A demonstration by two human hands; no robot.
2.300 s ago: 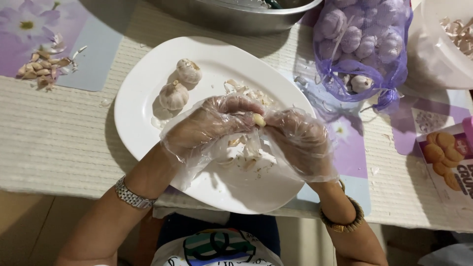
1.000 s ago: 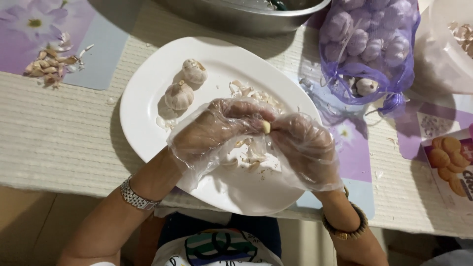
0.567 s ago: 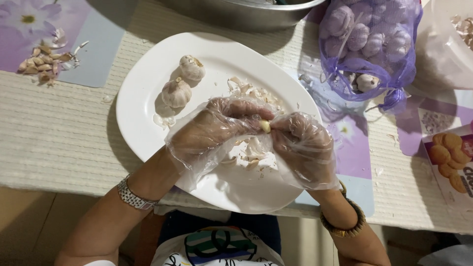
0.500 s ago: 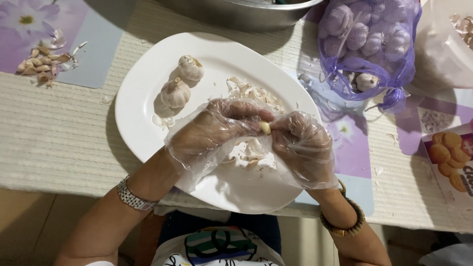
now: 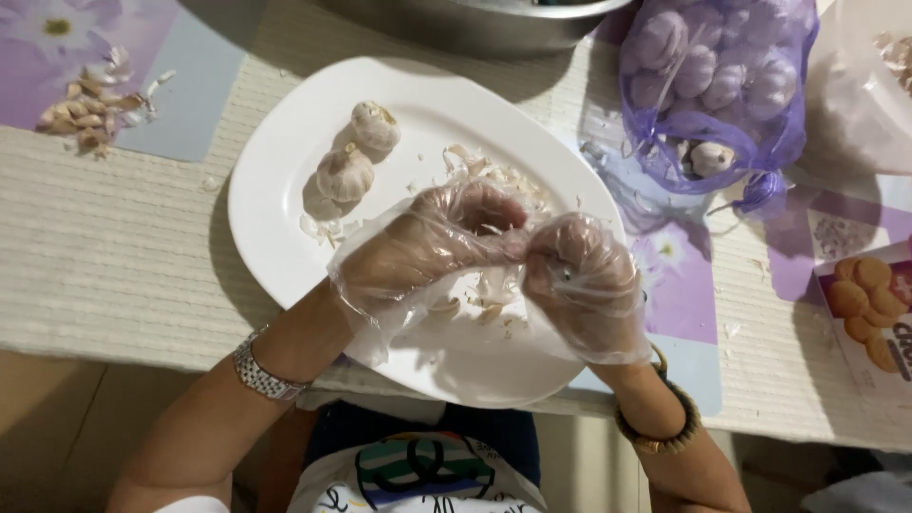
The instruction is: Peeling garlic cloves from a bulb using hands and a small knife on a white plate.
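2 gloved hands meet at the centre of the frame above a white oval plate (image 5: pixel 285 190); the left hand (image 5: pixel 427 247) and right hand (image 5: pixel 584 285) pinch together on something small, hidden between the fingertips. 2 garlic bulbs (image 5: pixel 356 152) lie on the plate's upper left, papery skins (image 5: pixel 494 176) near the hands, a purple net bag of garlic (image 5: pixel 712 76) upper right

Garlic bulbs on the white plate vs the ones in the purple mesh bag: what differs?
The two plate bulbs lie loose and bare on the white plate, beside papery peel scraps; the bagged bulbs are many, heaped together inside the purple mesh bag. Plate bulbs sit near the gloved hands; bagged ones lie farther off. Both look whole and unpeeled.
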